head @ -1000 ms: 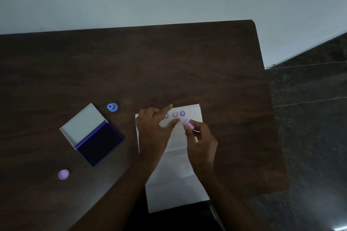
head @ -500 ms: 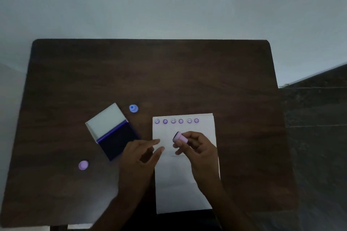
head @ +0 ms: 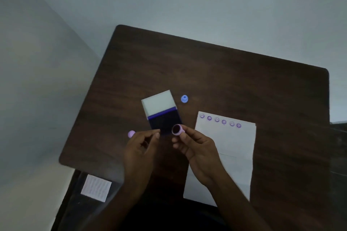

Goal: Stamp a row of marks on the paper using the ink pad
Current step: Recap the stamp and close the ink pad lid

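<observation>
A white sheet of paper (head: pixel 231 148) lies on the dark wooden table (head: pixel 206 73), with a row of several purple smiley marks (head: pixel 220 120) along its far edge. The open ink pad (head: pixel 163 113), white lid up and dark blue pad toward me, sits left of the paper. My right hand (head: pixel 197 146) pinches a small lilac round stamp (head: pixel 177 130), inked face turned up, just over the pad's near right corner. My left hand (head: pixel 139 146) hovers beside it with fingers loosely curled, holding nothing.
A blue stamp cap (head: pixel 184 99) stands behind the ink pad. A lilac cap (head: pixel 131 134) lies left of my left hand. A pale ribbed square (head: pixel 96 187) lies on the floor below the table's near left edge. Walls rise behind and to the left.
Both hands have left the paper and shifted left to the ink pad. The stamp went with my right hand, its face now turned up. My view has swung left.
</observation>
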The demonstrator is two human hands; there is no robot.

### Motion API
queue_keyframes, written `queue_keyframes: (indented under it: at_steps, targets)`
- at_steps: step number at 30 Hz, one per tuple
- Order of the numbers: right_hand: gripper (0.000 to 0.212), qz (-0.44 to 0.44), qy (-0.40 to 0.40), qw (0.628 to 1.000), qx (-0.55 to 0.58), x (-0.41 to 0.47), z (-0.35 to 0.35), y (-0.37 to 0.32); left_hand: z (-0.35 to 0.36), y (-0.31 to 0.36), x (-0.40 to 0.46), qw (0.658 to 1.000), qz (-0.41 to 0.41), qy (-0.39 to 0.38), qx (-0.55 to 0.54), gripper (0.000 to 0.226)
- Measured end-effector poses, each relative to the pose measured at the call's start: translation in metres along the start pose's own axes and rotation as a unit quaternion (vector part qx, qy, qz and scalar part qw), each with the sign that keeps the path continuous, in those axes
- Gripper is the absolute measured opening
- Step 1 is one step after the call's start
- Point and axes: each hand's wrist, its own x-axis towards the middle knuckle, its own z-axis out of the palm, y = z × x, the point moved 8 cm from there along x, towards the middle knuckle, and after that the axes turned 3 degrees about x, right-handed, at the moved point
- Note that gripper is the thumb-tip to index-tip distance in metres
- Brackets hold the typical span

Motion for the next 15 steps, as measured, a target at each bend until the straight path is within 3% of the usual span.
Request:
queue_keyframes:
  at_steps: [2,7,11,15]
  targets:
    - [0.03,0.021,-0.022,0.999,0.015,0.002,0.016,0.009,-0.021,-0.03,0.006,0.998,-0.047,0.051,0.012,0.014]
    - [0.03,0.062,-0.041,0.997,0.033,0.01,0.042,0.034,-0.057,-0.09,0.035,0.99,-0.026,0.094,0.107,0.018]
    - [0.029,0.075,-0.05,0.995,0.05,0.013,0.054,0.047,-0.053,-0.112,0.051,0.979,0.013,0.069,0.191,0.036]
    - [0.029,0.078,-0.045,0.994,0.06,0.015,0.057,0.05,-0.04,-0.121,0.062,0.979,0.014,0.019,0.202,0.054]
